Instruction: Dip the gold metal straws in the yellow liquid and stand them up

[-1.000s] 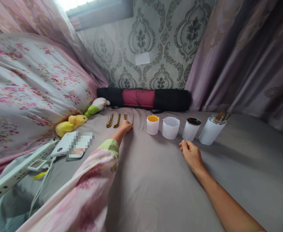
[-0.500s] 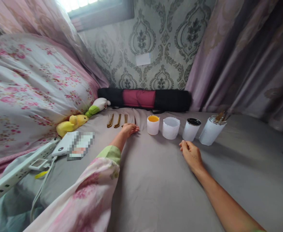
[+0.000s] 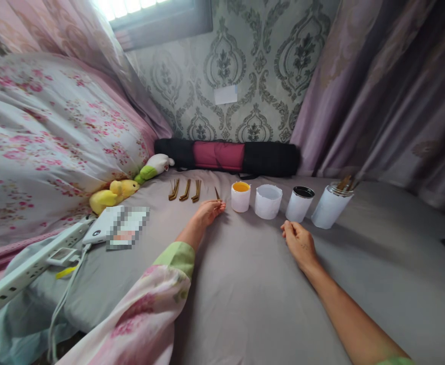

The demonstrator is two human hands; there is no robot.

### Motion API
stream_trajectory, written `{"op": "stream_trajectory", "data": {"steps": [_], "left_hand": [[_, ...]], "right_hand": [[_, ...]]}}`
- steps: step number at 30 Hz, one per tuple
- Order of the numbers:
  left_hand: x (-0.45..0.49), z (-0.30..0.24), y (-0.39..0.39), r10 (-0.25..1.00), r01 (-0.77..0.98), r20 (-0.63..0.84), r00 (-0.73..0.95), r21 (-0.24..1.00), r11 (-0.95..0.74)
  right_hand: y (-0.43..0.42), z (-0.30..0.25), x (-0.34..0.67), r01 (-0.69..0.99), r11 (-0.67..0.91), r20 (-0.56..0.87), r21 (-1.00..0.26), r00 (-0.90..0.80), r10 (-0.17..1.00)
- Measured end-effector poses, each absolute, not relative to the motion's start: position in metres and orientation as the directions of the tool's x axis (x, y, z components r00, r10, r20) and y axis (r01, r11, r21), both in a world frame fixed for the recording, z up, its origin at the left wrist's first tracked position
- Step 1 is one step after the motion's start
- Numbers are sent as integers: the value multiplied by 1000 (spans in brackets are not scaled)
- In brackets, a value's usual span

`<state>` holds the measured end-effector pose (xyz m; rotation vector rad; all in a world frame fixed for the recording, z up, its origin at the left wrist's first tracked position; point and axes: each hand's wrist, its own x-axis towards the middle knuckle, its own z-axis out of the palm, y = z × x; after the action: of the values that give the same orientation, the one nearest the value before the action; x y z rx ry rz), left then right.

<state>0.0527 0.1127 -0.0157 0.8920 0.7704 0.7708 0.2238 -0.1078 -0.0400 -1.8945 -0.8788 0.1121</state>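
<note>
Closest to the camera there's a floral sleeve [image 3: 142, 309] with a green cuff, and a bare right forearm [image 3: 344, 304], both over a grey sheet [image 3: 245, 284]. Off to the left: a white power strip [image 3: 28, 276], a charger [image 3: 62, 256] with a cable [image 3: 67, 296], then a white box [image 3: 104, 223] beside something flat that's pixelated out.

Right hand [image 3: 299, 244] is curled into a loose fist just in front of the black-rimmed can [image 3: 299, 207]. Can't tell if it's touching the can or if anything's tucked inside.

Left hand [image 3: 206, 214] has a narrow pinch on a thin brown stick [image 3: 217, 193], pointy end up and away. That puts the stick between the orange-lined cup [image 3: 240, 198] on its right and three bent brown bundles [image 3: 185, 190] lined up on its left, all apart from each other.

The containers run left to right: cup, wider white tub [image 3: 268, 205], can, then a white-wrapped jar [image 3: 331, 209] with brown sticks [image 3: 344, 182] poking out.

Further back, a yellow plush [image 3: 112, 195] and a green-and-white one [image 3: 154, 167], then a black-and-maroon roll [image 3: 218, 155] along the patterned wall [image 3: 260, 61].
</note>
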Motion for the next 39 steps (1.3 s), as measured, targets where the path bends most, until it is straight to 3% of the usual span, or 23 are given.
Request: {"op": "stream_trajectory", "data": {"steps": [10,21,33,39], "left_hand": [[60,-13,78,804,-269,-295,516,835,480],[62,-14,48,811,-300,-239,534,843,446],[63,-24,35,868,-291,-69,491,927,238],[64,-26,30,897,-248,65,436,967,50]], "right_hand": [[-108,-40,224,518,-236,284,-822,733,617],[-109,-39,223,513,-242,276,-824,735,619],[-110,-38,222,512,-213,287,-832,726,625],[-111,-37,221,509,-207,287,-836,726,625]]}}
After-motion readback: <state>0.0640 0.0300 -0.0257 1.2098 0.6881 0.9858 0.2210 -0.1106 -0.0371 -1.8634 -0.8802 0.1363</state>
